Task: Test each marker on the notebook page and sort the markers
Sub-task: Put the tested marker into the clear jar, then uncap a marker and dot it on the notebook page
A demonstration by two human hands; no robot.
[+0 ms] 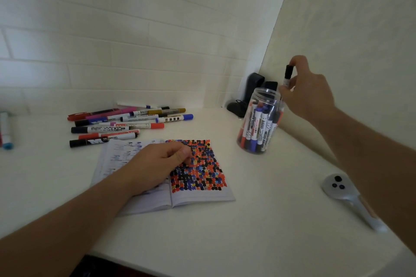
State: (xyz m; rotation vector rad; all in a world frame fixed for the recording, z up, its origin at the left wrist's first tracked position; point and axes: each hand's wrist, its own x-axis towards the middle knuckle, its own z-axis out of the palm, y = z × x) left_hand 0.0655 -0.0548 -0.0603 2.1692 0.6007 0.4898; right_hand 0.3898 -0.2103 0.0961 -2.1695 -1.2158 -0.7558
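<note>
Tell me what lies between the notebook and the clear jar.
Only bare white table between notebook and jar, per the head view.

I am counting one open notebook (180,173), one clear jar (261,119) crowded with markers I cannot number, one black-capped marker (287,74) in my right hand (308,92), and roughly a dozen loose markers (126,123) lying on the table.

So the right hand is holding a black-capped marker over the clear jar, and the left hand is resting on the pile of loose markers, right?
Not quite. In the head view the left hand rests on the open notebook, not on the pile of loose markers, which lies beyond it on the table. The rest holds: the right hand pinches a black-capped marker over the clear jar.
</note>
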